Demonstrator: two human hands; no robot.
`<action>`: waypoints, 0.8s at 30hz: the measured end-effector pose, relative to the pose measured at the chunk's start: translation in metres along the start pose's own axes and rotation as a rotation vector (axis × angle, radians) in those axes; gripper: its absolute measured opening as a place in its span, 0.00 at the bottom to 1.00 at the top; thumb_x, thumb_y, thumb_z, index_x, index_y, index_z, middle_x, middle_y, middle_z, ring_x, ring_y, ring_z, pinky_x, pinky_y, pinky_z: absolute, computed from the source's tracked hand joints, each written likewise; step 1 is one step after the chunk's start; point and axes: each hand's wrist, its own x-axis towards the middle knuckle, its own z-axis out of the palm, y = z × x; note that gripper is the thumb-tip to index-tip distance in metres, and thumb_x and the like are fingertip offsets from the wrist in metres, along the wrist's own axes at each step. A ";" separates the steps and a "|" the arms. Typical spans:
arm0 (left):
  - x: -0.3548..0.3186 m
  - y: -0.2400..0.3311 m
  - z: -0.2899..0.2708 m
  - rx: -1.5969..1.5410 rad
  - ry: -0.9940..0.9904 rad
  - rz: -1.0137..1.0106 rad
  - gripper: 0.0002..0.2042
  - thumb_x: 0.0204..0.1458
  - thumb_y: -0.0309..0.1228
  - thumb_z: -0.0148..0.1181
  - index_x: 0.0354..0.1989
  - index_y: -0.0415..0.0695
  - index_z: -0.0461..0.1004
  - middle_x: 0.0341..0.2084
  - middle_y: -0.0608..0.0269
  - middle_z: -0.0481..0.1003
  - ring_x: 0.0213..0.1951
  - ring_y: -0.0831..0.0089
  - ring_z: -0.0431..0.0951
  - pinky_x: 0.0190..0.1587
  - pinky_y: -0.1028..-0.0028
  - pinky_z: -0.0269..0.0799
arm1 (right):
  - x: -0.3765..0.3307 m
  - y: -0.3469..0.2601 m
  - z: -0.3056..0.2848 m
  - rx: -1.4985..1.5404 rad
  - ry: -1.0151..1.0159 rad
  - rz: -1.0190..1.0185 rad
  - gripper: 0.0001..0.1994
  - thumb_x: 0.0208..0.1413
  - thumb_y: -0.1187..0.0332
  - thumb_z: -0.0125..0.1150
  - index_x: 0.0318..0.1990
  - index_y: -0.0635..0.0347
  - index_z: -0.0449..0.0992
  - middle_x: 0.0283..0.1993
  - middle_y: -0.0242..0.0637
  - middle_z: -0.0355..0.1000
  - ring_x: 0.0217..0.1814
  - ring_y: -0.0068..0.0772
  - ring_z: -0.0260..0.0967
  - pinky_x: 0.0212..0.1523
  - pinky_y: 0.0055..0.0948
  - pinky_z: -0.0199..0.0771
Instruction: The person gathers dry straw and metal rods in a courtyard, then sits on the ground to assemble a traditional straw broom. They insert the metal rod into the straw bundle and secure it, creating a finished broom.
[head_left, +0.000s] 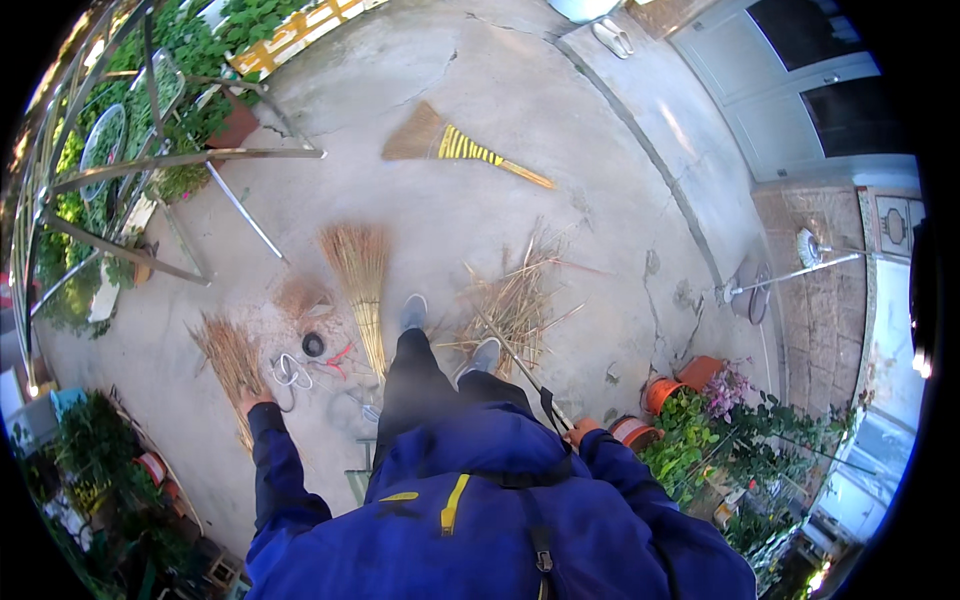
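My left hand is closed round the lower stems of a loose straw bundle, its bushy end pointing away from me. My right hand grips a long thin stick at my right side. The stick's far end reaches over a heap of loose straw stalks in front of my right foot. Between the two hands, a straw broom head lies on the ground by my left foot. Next to the left bundle are a black tape roll, a looped white cord and a red tool, its kind unclear.
A finished broom with a yellow-and-black binding lies farther out on the concrete. A metal frame stands at the left. Potted plants are close on my right. A mop and a pair of slippers are farther right.
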 end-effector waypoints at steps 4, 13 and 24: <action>0.014 0.019 0.049 -0.160 -0.194 0.118 0.27 0.36 0.38 0.65 0.46 0.36 0.70 0.42 0.43 0.72 0.46 0.51 0.72 0.49 0.63 0.67 | -0.040 -0.010 0.007 0.541 -0.124 0.257 0.11 0.44 0.65 0.62 0.21 0.66 0.76 0.15 0.39 0.69 0.14 0.33 0.67 0.16 0.32 0.65; 0.092 0.095 0.080 0.175 -0.539 0.532 0.23 0.40 0.44 0.59 0.40 0.37 0.75 0.40 0.47 0.74 0.47 0.56 0.72 0.53 0.65 0.63 | -0.130 -0.088 0.004 1.154 -0.181 0.515 0.11 0.47 0.68 0.59 0.19 0.66 0.73 0.13 0.41 0.67 0.12 0.34 0.65 0.12 0.34 0.63; 0.133 0.231 0.060 -0.102 -0.663 0.585 0.16 0.43 0.35 0.59 0.38 0.37 0.76 0.34 0.50 0.77 0.40 0.62 0.76 0.45 0.67 0.69 | -0.147 -0.133 0.081 1.557 -0.184 0.490 0.13 0.51 0.68 0.56 0.22 0.69 0.73 0.13 0.43 0.66 0.09 0.38 0.64 0.09 0.36 0.62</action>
